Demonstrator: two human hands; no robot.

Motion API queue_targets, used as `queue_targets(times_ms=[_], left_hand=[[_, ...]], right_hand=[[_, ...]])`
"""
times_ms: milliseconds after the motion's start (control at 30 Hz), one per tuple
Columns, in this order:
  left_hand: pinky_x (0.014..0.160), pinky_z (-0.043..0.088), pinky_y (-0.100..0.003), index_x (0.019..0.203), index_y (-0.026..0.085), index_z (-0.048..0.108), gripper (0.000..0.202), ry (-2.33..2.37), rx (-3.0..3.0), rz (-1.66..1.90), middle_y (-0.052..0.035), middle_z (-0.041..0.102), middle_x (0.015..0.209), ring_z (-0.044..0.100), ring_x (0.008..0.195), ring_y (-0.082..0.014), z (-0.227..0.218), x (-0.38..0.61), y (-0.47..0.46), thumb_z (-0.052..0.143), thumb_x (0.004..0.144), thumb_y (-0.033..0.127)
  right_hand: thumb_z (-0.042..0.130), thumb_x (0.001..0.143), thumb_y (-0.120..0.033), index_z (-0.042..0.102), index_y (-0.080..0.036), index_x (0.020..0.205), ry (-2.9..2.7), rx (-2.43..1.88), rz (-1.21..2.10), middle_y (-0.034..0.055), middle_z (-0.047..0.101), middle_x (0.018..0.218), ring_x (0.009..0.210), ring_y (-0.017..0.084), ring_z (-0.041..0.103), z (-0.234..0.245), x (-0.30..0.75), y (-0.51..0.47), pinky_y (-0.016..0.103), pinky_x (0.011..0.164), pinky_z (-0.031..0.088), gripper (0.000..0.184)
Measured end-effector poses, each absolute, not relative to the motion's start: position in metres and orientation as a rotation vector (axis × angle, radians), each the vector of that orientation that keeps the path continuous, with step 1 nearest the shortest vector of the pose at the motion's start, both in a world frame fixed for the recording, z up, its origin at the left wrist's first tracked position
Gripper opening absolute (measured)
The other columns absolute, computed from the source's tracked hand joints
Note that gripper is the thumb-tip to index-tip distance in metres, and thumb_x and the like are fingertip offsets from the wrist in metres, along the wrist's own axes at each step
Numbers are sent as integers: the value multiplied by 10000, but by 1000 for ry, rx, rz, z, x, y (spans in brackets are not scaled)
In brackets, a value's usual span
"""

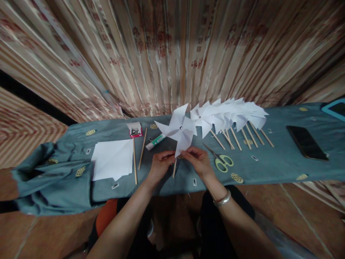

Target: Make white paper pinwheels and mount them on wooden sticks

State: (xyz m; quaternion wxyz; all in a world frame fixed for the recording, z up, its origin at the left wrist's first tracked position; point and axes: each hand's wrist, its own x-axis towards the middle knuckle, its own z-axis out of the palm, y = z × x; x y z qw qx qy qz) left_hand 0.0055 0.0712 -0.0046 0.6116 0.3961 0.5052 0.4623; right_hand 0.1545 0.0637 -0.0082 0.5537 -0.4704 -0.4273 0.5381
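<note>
A white paper pinwheel [179,126] with a silver pin at its centre is held upright above the table. My left hand [161,163] pinches it at the lower blade near the stick [174,169]. On the other side, my right hand [198,162] has its fingers closed on the same lower blade. Behind and to the right lies a row of similar pinwheels [229,113] with wooden sticks, their blades overlapping. Scissors [222,162] with green handles rest just right of my right hand. A glue stick [155,142] lies behind my left hand.
White paper squares [111,158] are stacked at the left, with two loose wooden sticks [142,149] beside them. A small open box of pins [135,130] stands behind. A black phone [307,142] and a blue-framed device [335,109] lie rightward. A patterned curtain [167,54] hangs behind the cloth-covered table [269,163].
</note>
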Motion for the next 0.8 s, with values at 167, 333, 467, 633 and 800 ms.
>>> queue_targets(times_ms=[167, 333, 467, 633, 800], left_hand=[[527, 375, -219, 654, 137, 748, 283, 1157, 936, 1064, 16, 600, 523, 470, 506, -84, -1, 6, 71, 858, 505, 351], [528, 361, -220, 626, 139, 730, 292, 1162, 959, 1054, 23, 570, 517, 451, 513, -84, 3, 6, 69, 848, 524, 385], [541, 358, -231, 612, 143, 726, 302, 1174, 1004, 1039, 21, 551, 516, 443, 526, -94, 5, 5, 68, 828, 553, 421], [558, 367, -237, 709, 142, 768, 324, 1167, 988, 1036, -2, 600, 565, 462, 548, -103, 5, 2, 67, 818, 572, 431], [553, 366, -239, 695, 143, 777, 307, 1153, 967, 981, -21, 634, 573, 471, 545, -105, 5, -1, 66, 835, 531, 397]], right_hand=[[824, 606, -436, 686, -214, 589, -1008, -1097, 1302, -18, 660, 598, 582, 129, 559, -5, 153, 68, 270, 591, 455, 262], [825, 601, -449, 696, -214, 590, -1023, -1077, 1321, -15, 673, 595, 574, 127, 569, -3, 151, 70, 269, 595, 461, 268], [797, 633, -489, 703, -221, 596, -1097, -1098, 1277, -5, 683, 604, 583, 145, 581, 0, 153, 68, 284, 600, 466, 286], [719, 727, -534, 672, -222, 569, -1049, -1246, 921, -9, 626, 564, 558, 135, 513, 4, 184, 73, 283, 565, 409, 353], [795, 633, -495, 730, -244, 813, -821, -1224, 814, 15, 707, 788, 779, 178, 608, 0, 208, 88, 317, 723, 466, 315]])
